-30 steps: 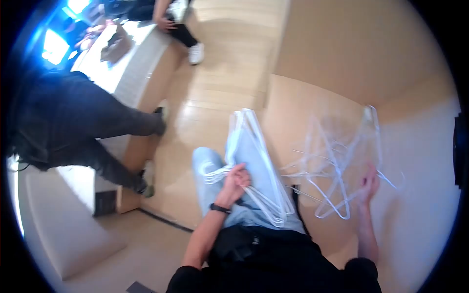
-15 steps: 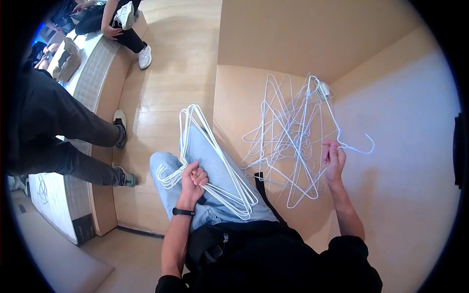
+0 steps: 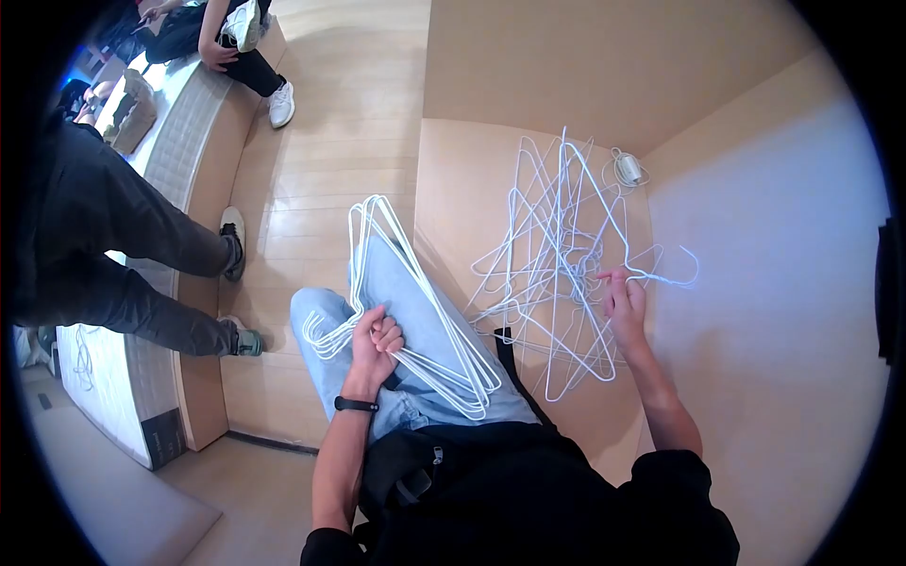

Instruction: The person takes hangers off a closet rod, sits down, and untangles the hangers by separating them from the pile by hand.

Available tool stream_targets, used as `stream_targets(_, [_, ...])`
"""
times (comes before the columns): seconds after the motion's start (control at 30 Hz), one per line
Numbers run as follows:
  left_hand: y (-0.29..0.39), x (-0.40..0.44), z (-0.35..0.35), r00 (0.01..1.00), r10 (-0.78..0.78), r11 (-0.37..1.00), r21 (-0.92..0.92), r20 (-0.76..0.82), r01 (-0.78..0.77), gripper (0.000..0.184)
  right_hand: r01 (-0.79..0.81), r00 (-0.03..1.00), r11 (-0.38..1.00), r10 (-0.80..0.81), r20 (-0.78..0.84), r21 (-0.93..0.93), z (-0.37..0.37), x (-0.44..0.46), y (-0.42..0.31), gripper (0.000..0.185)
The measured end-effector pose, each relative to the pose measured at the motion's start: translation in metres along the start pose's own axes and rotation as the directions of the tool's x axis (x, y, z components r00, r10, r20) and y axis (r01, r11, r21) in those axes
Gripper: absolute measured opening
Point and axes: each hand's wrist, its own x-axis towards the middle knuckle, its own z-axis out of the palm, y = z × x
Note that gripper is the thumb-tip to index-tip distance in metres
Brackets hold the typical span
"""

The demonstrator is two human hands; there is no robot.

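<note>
Over my lap, my left hand [image 3: 377,341] is closed round a stack of white wire hangers [image 3: 436,325]. Their hooks fan out to the left of my fist, and the long triangular frames lie across my jeans. On the right, my right hand [image 3: 625,300] pinches a single white wire hanger [image 3: 618,219] near its neck. That hanger's hook points right, and its frame stretches left across a tangled pile of wire hangers [image 3: 543,269] on the wooden surface. Where the held hanger ends and the pile begins is hard to make out.
A white adapter with a coiled cable [image 3: 629,170] lies by the back corner. Wooden panels rise behind and to the right. At left, a person in dark trousers [image 3: 142,226] stands beside a mattress [image 3: 179,141], with another person seated farther back.
My right hand has moved left with the hanger, whose frame has shifted left and uncovered the adapter. My left hand keeps its grip on the stack, almost unmoved.
</note>
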Motion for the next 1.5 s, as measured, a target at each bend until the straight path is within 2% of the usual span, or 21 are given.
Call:
stream_targets(0.07, [0.000,0.000,0.000,1.000,-0.001,1.000,-0.001,0.003,0.001,0.035,-0.076,0.997,0.997,0.076,0.008,0.025,0.004,0.004,0.000,0.035])
stream_targets(0.2, [0.000,0.000,0.001,1.000,-0.009,1.000,-0.003,0.009,0.009,0.036,-0.086,0.996,0.995,0.086,0.002,0.058,0.008,0.021,0.015,0.036])
stream_targets(0.3, [0.001,-0.001,0.000,1.000,-0.009,1.000,-0.003,0.011,0.009,0.036,-0.146,0.989,0.975,0.143,0.034,0.167,0.007,0.036,0.025,0.034])
stream_targets(0.37, [0.000,0.000,0.001,1.000,-0.007,1.000,-0.006,0.012,0.007,0.036,-0.228,0.972,0.934,0.234,0.010,0.276,0.009,0.045,0.025,0.030])
stream_targets(0.47, [-0.001,-0.001,0.002,1.000,0.004,1.000,-0.010,-0.006,-0.004,0.036,-0.308,0.948,0.889,0.318,0.028,0.339,0.011,0.061,0.020,0.027])
stream_targets(0.77, [0.000,0.000,0.000,1.000,-0.012,1.000,-0.006,0.005,0.012,0.035,-0.470,0.877,0.766,0.464,0.129,0.438,0.015,0.098,0.010,0.023])
stream_targets(1.07, [0.000,-0.002,-0.001,1.000,-0.010,1.000,0.004,0.018,0.010,0.035,-0.458,0.860,0.669,0.501,0.101,0.586,0.037,0.124,0.031,0.023])
stream_targets(1.5, [0.001,-0.002,-0.004,1.000,-0.014,1.000,-0.018,0.023,0.015,0.035,-0.374,0.875,0.701,0.484,-0.021,0.607,0.068,0.154,0.041,0.024])
